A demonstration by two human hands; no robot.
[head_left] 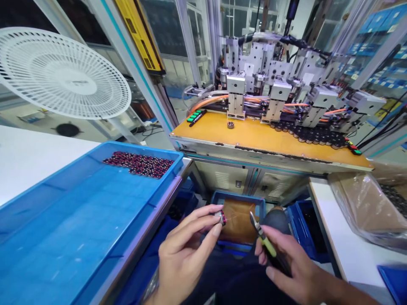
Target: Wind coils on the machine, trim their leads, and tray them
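No readable words or numbers are showing here: a small mark [79, 83] is sitting on the white fan's hub [68, 77], blurring beyond reading, and up at the right those pale-labelled blue bins [380, 20] are looking too distant to decipher.

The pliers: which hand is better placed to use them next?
Probably the right hand: it holds the pliers, while the left hand is busy pinching a small part.
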